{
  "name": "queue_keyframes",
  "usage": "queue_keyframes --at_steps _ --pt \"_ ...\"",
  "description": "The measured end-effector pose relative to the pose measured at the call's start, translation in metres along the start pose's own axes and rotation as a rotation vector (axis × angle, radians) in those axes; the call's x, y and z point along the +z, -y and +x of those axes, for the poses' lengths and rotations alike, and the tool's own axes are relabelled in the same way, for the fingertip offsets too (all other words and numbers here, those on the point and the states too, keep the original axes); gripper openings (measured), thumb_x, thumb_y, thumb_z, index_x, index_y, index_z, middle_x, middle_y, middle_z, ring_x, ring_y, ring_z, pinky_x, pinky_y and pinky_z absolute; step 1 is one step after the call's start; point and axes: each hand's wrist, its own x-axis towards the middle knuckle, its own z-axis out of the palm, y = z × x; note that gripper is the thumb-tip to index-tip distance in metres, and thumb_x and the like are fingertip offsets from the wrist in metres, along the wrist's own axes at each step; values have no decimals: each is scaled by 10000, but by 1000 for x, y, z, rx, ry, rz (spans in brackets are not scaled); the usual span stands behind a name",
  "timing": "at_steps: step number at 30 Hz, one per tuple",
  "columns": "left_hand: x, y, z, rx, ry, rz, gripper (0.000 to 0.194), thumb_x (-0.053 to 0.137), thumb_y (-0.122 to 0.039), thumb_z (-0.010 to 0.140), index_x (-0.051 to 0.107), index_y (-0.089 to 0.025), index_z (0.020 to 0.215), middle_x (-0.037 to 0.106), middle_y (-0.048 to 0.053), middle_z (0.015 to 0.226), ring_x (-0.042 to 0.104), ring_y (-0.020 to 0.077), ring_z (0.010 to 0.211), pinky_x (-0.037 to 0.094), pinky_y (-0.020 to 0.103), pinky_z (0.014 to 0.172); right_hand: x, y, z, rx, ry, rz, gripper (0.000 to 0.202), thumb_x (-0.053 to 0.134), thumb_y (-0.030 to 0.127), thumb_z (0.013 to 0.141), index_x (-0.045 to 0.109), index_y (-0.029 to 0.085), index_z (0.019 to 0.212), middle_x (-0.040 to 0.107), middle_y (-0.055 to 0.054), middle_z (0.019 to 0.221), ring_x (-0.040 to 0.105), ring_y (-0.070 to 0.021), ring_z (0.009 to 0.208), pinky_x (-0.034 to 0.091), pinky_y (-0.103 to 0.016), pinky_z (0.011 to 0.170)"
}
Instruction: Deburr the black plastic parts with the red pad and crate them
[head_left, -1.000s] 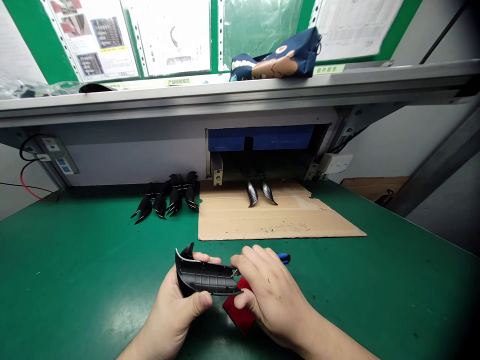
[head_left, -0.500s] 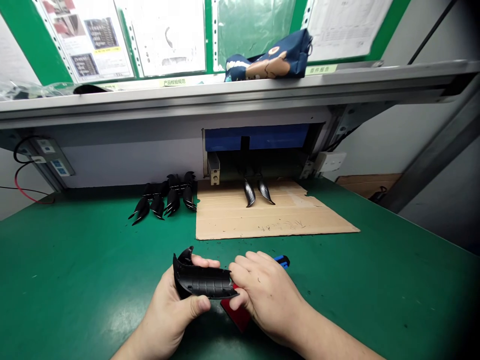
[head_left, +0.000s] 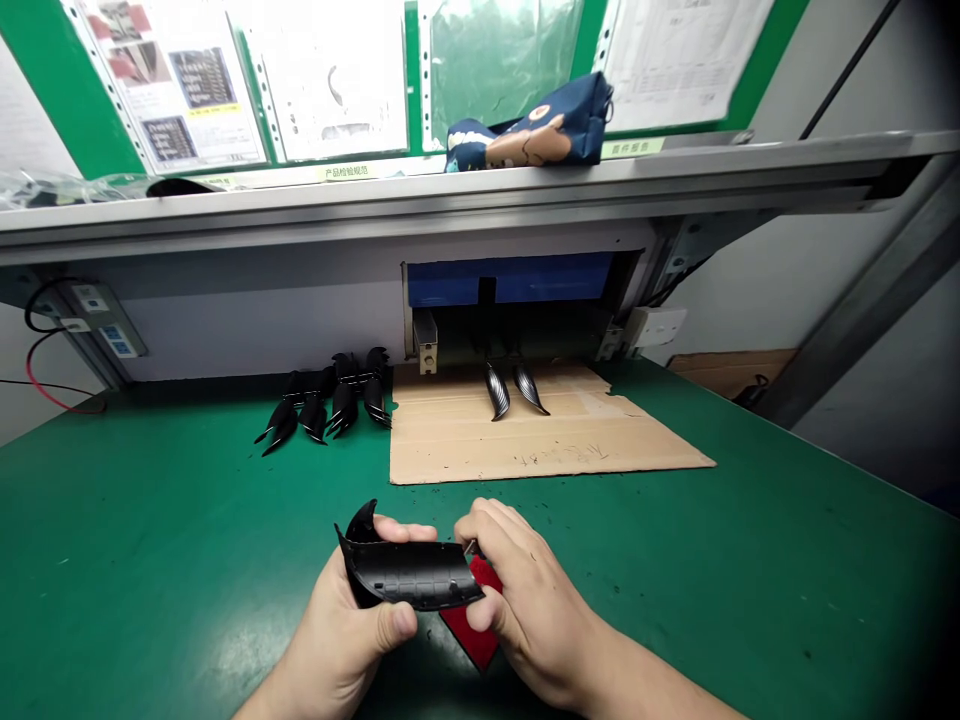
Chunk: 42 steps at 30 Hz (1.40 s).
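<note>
My left hand [head_left: 349, 610] is wrapped round a curved, hollow black plastic part [head_left: 420, 575], thumb along its near edge and fingers behind it. The part's ribbed inner side faces up, and its pointed, flared end lies to the left. At its right end my right hand [head_left: 529, 600] is closed, with a small metal tip [head_left: 471, 547] showing between finger and part. The rest of that tool is hidden in the fist. My right thumb is by the part's lower right corner. Below the hands is a flat red piece [head_left: 472, 625], partly covered.
Several black curved parts [head_left: 330, 400] lie at the back left of the green table [head_left: 187, 540]. Two glossy parts [head_left: 496, 392] rest on a cardboard sheet [head_left: 547, 450] before an opening in the back panel. A shelf [head_left: 300, 215] above holds a blue pouch [head_left: 540, 130].
The black part has tilted slightly, its right end lower. My right hand has turned: the metal tip now shows, while the tool's blue-and-black handle end, visible earlier behind the hand, is hidden.
</note>
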Motion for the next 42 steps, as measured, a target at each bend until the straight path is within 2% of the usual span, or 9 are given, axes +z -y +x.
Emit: queue_keyframes --at_steps 10,15,17,20,24,29,34,37,42 --pt "2 -3 -2 41 17 35 399 802 -282 714 603 -298 1060 608 21 1136 539 205 1129 448 289 967 8 0 -2 4 -10 -8 704 37 796 871 341 192 673 397 2 647 331 -169 572 215 -277 563" --pt "-3 1 1 79 22 99 409 795 -262 723 594 -292 1078 602 26 1146 539 204 1124 454 279 956 -6 -7 2 -6 317 284 671 164 789 901 345 188 663 392 19 611 380 -145 560 262 -254 558" --pt "-3 1 1 83 5 87 420 794 -249 723 587 -292 1086 595 29 1166 551 203 1107 460 281 945 -12 -7 3 14 382 427 656 195 772 917 357 188 667 371 29 595 370 -132 542 270 -240 542" --pt "1 -1 2 92 -62 27 434 794 -248 722 579 -272 1098 595 48 1177 571 209 1081 463 294 936 -14 -4 2 12 209 451 650 227 770 915 361 186 665 347 38 580 328 -124 523 246 -237 523" --pt "10 -4 3 22 -171 -117 489 818 -257 696 566 -236 1115 581 74 1223 550 231 1134 417 324 995 1 2 -3 -252 -8 71 572 411 698 925 482 169 721 422 24 613 344 -134 552 210 -264 555" --pt "26 -3 -1 -133 -259 -361 575 835 -254 675 525 -259 1160 550 71 1285 539 264 1162 376 390 1042 26 8 -8 -400 17 -219 464 288 472 1053 605 138 996 519 -33 674 408 -178 592 204 -301 570" --pt "26 -2 1 -104 -222 -338 595 833 -284 681 509 -246 1179 564 85 1258 532 267 1164 347 393 1061 21 7 -7 -365 20 -207 377 294 253 1057 579 156 832 509 -24 662 386 -174 598 175 -307 569" --pt "20 -4 4 -27 -215 -269 553 791 -288 735 491 -252 1198 559 83 1256 533 233 1152 348 359 1039 10 3 -5 -300 7 -212 363 312 303 1064 544 159 825 483 -9 667 361 -165 592 178 -301 575" --pt "16 -7 4 8 -197 -252 558 794 -281 732 493 -250 1201 525 95 1297 514 240 1169 363 366 1012 5 -2 -3 -108 41 -234 568 225 619 1006 539 163 877 499 -34 770 414 -203 691 244 -306 632"
